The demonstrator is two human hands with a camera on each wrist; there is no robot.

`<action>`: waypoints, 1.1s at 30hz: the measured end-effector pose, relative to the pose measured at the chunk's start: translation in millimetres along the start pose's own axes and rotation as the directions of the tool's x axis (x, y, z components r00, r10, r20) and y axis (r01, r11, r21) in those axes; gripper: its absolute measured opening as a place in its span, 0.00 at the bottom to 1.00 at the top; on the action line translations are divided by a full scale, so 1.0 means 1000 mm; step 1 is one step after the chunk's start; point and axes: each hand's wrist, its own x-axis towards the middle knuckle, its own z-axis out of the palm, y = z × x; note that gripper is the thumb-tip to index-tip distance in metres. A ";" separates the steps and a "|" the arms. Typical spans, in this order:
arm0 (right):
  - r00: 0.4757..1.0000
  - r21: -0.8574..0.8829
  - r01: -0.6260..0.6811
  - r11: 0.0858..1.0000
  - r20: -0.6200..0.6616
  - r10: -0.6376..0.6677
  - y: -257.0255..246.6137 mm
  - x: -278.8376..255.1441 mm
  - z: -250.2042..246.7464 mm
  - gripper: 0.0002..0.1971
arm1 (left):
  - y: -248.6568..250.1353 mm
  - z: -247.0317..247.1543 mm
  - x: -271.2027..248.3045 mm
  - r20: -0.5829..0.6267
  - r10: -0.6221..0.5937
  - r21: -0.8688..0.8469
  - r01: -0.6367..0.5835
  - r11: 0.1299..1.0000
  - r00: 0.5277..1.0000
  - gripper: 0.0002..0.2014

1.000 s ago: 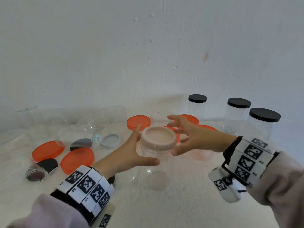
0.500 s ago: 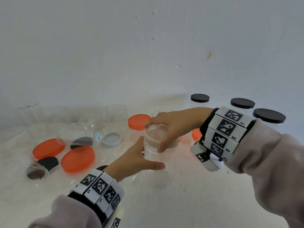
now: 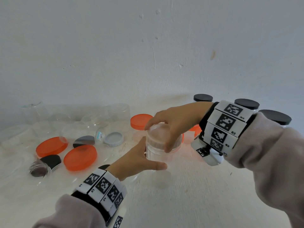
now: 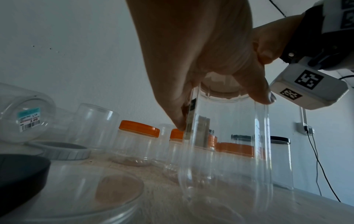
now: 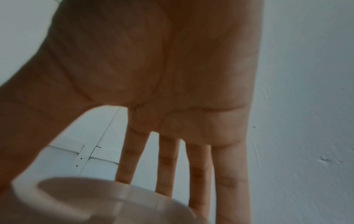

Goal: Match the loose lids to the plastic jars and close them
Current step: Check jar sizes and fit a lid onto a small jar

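A clear plastic jar [image 3: 156, 153] stands upright on the white table, with a translucent whitish lid [image 3: 155, 134] on its mouth. My left hand [image 3: 139, 160] grips the jar's body from the left, thumb across the front. From above, my right hand [image 3: 166, 127] grips the lid, fingers and thumb curled round its rim. In the left wrist view the jar [image 4: 226, 151] rises in front, both hands at its top. The right wrist view shows my palm over the lid [image 5: 99, 201].
Loose orange lids [image 3: 80, 157] [image 3: 51, 146], a grey lid [image 3: 113, 139], a black lid [image 3: 51, 160] and open clear jars [image 3: 98, 129] lie at the left. Orange-lidded jars [image 3: 141, 120] stand behind. Three black-lidded jars [image 3: 275, 117] stand at the back right.
My right hand came over from the right side and closed down on the lid from above. The left hand has kept its grip on the jar.
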 end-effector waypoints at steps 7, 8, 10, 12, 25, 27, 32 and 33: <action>0.996 0.039 0.048 0.998 0.072 -0.051 -0.001 -0.005 -0.005 0.39 | 0.001 0.000 0.000 0.012 0.027 -0.021 -0.027 0.999 1.000 0.47; 0.995 0.045 0.056 0.997 0.083 -0.060 -0.001 -0.005 -0.006 0.39 | 0.001 0.000 0.000 0.011 0.031 -0.024 -0.031 0.999 0.999 0.46; 0.992 0.048 0.069 0.996 0.107 -0.074 -0.001 -0.004 -0.007 0.39 | 0.001 0.000 0.000 0.013 0.038 -0.029 -0.037 0.999 0.999 0.46; 0.988 0.052 0.085 0.995 0.127 -0.091 -0.001 -0.003 -0.008 0.40 | 0.000 0.000 0.001 0.014 0.041 -0.033 -0.040 0.999 0.999 0.46; 0.995 -0.029 0.008 1.000 0.102 -0.005 -0.005 0.003 -0.005 0.37 | -0.001 0.002 0.000 0.018 0.049 -0.054 -0.048 0.997 0.999 0.41; 0.994 -0.058 -0.053 0.997 0.095 0.058 -0.007 0.004 -0.003 0.37 | -0.002 0.002 0.000 0.015 0.045 -0.066 -0.044 0.997 0.999 0.41; 0.980 -0.075 -0.195 0.978 0.015 0.197 -0.013 0.006 0.008 0.34 | -0.006 0.001 0.001 0.011 0.038 -0.102 -0.037 0.994 0.999 0.39; 0.976 -0.074 -0.219 0.973 0.007 0.220 -0.013 0.007 0.010 0.35 | -0.005 0.002 0.001 0.010 0.034 -0.106 -0.033 0.994 0.999 0.39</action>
